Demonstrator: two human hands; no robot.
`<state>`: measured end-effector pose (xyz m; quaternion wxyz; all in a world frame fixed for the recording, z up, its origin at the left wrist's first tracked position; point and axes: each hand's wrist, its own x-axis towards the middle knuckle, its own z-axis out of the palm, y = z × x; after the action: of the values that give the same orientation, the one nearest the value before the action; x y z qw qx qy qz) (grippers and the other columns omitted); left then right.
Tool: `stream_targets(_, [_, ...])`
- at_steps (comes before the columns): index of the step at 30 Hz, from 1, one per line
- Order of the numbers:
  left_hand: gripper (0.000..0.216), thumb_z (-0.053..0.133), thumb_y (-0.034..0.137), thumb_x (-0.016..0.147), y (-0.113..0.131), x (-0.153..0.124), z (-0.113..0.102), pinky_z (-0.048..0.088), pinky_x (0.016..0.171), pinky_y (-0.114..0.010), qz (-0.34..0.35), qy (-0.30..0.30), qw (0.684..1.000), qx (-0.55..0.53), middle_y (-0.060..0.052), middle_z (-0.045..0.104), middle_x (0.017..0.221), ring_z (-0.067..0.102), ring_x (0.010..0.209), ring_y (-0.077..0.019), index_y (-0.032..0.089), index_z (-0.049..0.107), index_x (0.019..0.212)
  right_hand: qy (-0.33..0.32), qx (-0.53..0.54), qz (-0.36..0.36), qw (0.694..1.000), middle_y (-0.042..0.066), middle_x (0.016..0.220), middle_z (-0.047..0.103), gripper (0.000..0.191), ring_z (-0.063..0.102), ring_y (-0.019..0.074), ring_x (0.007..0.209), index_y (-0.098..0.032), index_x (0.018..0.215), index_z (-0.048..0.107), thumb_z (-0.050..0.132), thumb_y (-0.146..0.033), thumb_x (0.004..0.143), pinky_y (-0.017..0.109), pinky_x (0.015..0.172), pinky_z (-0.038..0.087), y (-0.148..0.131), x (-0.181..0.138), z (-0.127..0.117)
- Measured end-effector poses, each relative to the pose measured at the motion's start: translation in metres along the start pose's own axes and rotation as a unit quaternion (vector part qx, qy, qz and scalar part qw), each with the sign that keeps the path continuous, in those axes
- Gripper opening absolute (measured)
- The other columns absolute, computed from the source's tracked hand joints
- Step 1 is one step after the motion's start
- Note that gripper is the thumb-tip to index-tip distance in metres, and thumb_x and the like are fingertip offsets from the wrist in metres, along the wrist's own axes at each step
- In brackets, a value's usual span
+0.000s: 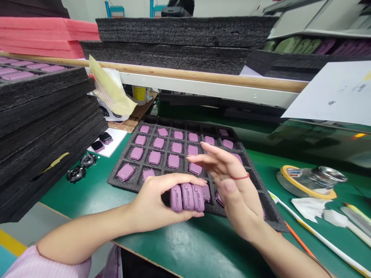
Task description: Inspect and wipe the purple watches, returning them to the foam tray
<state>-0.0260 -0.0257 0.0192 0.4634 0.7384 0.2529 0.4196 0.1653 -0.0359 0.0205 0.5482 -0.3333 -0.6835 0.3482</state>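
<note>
While pinched in the left hand (156,202), three mauve cases (187,197); right hand (237,189) open, empty, just beside.

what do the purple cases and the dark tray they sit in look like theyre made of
The purple cases look like moulded plastic or possibly silicone rubber; the soft satin sheen and crisp ridges fit either, so the look can't settle it. The dark grey tray looks like cut foam, probably polyethylene: its matte, coarse, porous surface and cut pockets point that way, and the stacked sheets beside it look the same.
</note>
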Motion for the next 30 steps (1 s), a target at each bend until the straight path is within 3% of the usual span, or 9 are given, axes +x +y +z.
stream_targets(4, [0.043,0.083,0.019,0.077,-0.004,0.001,0.001,0.054,0.102,-0.027,0.039,0.002,0.999,0.015,-0.004,0.076,0.117,0.072,0.109,-0.0175,0.021,0.068,0.117,0.007,0.050,0.098,0.994,0.006,0.126,0.068,0.052,0.066,0.0216,0.118,-0.030,0.141,0.050,0.047,-0.061,0.099,0.040,0.105,0.053,0.004,0.002,0.003])
stream_targets(11, [0.038,0.076,0.008,0.078,-0.004,0.004,0.002,0.057,0.101,-0.036,0.086,0.022,0.995,0.035,-0.006,0.076,0.118,0.072,0.111,-0.0223,0.020,0.070,0.114,-0.077,0.108,0.260,0.957,0.008,0.109,0.075,0.075,0.072,0.0255,0.108,-0.025,0.140,0.046,0.041,-0.080,0.090,0.043,0.097,0.057,-0.003,0.005,0.003])
stream_targets(16, [0.036,0.075,0.010,0.080,-0.008,0.004,0.003,0.057,0.101,-0.033,0.104,0.019,0.994,0.027,-0.005,0.077,0.112,0.072,0.110,-0.0209,0.020,0.070,0.114,-0.115,0.145,0.290,0.939,0.009,0.119,0.072,0.086,0.072,0.0253,0.108,-0.025,0.142,0.043,0.076,-0.067,0.075,0.037,0.092,0.061,-0.008,0.004,0.010])
stream_targets(20, [0.026,0.072,0.028,0.089,-0.012,0.000,0.002,0.052,0.108,-0.039,0.086,0.008,0.996,0.035,-0.009,0.067,0.127,0.063,0.124,-0.0247,0.025,0.074,0.114,-0.083,0.110,0.269,0.953,0.011,0.126,0.070,0.099,0.072,0.0263,0.111,-0.024,0.146,0.039,0.092,-0.034,0.063,0.036,0.092,0.062,-0.011,0.004,0.018])
stream_targets(22, [0.056,0.080,0.031,0.081,-0.012,-0.002,0.001,0.046,0.114,-0.045,0.039,0.012,0.998,0.047,-0.009,0.049,0.147,0.048,0.140,-0.0301,0.033,0.063,0.134,-0.066,0.087,0.230,0.967,0.008,0.119,0.074,0.102,0.075,0.0246,0.103,-0.026,0.151,0.034,0.089,-0.026,0.066,0.037,0.091,0.063,-0.011,0.003,0.018])
stream_targets(24, [0.109,0.093,0.033,0.064,-0.010,-0.003,0.001,0.043,0.115,-0.050,-0.033,0.001,0.999,-0.006,-0.010,0.036,0.157,0.040,0.145,-0.0336,0.041,0.033,0.155,-0.052,0.020,0.163,0.985,0.005,0.111,0.077,0.105,0.077,0.0237,0.099,-0.029,0.155,0.028,0.087,-0.022,0.069,0.038,0.092,0.063,-0.010,0.001,0.017])
stream_targets(26, [0.129,0.096,0.042,0.057,-0.009,-0.002,0.002,0.048,0.108,-0.051,-0.126,-0.025,0.982,-0.136,-0.014,0.045,0.150,0.052,0.134,-0.0324,0.038,0.017,0.159,-0.059,-0.075,0.074,0.993,0.005,0.120,0.075,0.103,0.074,0.0242,0.107,-0.032,0.157,0.025,0.083,-0.018,0.074,0.039,0.096,0.061,-0.008,-0.001,0.015])
stream_targets(28, [0.101,0.087,0.056,0.067,-0.009,0.000,0.004,0.055,0.092,-0.041,-0.214,-0.044,0.941,-0.259,-0.012,0.064,0.119,0.067,0.107,-0.0249,0.025,0.037,0.150,-0.093,-0.163,-0.006,0.982,0.007,0.133,0.069,0.095,0.069,0.0245,0.120,-0.035,0.159,0.022,0.075,-0.014,0.082,0.041,0.101,0.059,-0.005,-0.003,0.013])
stream_targets(30, [0.069,0.074,0.066,0.077,-0.009,0.003,0.006,0.055,0.076,-0.030,-0.275,-0.036,0.903,-0.329,-0.007,0.067,0.089,0.069,0.084,-0.0178,0.016,0.060,0.123,-0.132,-0.211,-0.045,0.967,0.008,0.137,0.066,0.089,0.066,0.0250,0.124,-0.034,0.160,0.020,0.069,-0.016,0.088,0.044,0.103,0.058,-0.003,-0.004,0.012])
